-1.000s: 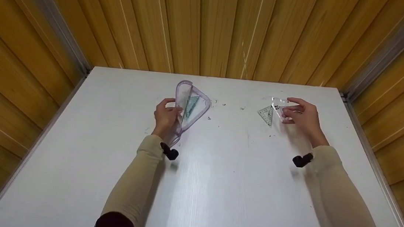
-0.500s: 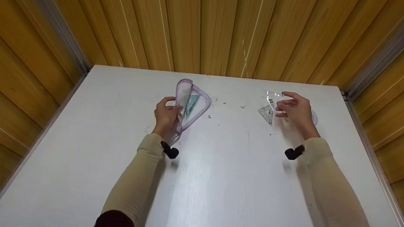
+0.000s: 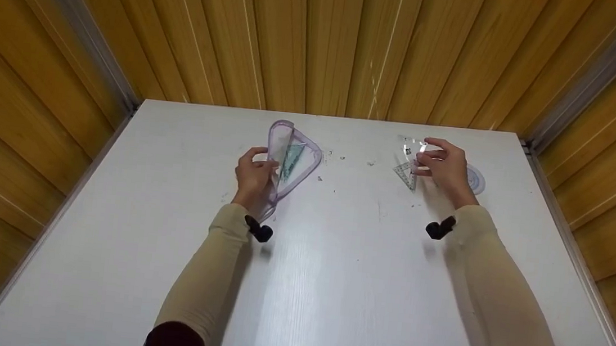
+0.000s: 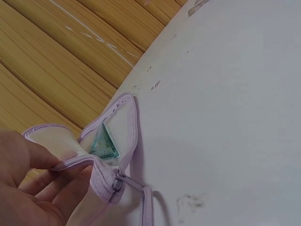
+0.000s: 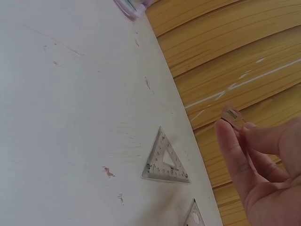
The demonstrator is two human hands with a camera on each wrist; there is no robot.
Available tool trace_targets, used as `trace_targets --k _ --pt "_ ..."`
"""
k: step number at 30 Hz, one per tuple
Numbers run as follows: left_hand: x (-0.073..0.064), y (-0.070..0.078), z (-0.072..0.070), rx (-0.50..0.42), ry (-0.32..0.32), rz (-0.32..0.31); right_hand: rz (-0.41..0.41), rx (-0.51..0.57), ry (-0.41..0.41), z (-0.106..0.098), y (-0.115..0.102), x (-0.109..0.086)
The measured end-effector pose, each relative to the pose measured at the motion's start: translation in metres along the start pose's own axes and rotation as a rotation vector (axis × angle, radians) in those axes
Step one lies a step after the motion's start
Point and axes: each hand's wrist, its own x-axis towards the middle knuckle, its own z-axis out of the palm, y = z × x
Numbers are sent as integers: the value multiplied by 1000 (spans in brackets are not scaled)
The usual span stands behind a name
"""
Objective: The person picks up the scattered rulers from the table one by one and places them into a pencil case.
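Observation:
My left hand (image 3: 253, 174) pinches the raised edge of a clear zip pouch (image 3: 303, 176) with lilac trim. The pouch gapes, and a teal set square (image 4: 104, 146) lies inside it. Over the far right of the table, my right hand (image 3: 449, 167) holds a clear plastic piece (image 5: 233, 117) with dark printed marks between thumb and fingers; I cannot tell its kind. Just below that piece lies a small clear set square (image 5: 162, 175). A second clear set square (image 5: 195, 217) shows partly at the right wrist view's bottom edge.
A pale bluish round disc (image 3: 476, 179) lies just right of my right hand, partly covered by it. Dark scuff marks (image 3: 370, 164) dot the white table (image 3: 319, 287). Wood-patterned panels (image 3: 326, 45) rise along the back and both sides.
My right hand has moved left and slightly away from me with the clear piece, uncovering the round disc. The left hand and pouch stay in place.

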Motion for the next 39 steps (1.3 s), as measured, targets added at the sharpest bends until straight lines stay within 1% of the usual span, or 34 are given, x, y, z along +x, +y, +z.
trace_targets --k 2,9,19,27,31,39 --pt "0 0 0 -1 -1 -6 7 11 1 2 -1 0" --pt "-2 4 -2 22 -5 28 -30 79 21 9 -2 7" --pt "-3 3 1 11 4 -10 -13 72 18 21 -12 14" --pt "-3 8 2 -7 -3 -23 -1 63 10 36 -21 17" --pt "-4 8 2 -16 -4 -35 4 61 12 43 -25 18" --pt "-4 7 3 -21 -4 -3 -15 56 14 53 -27 22"
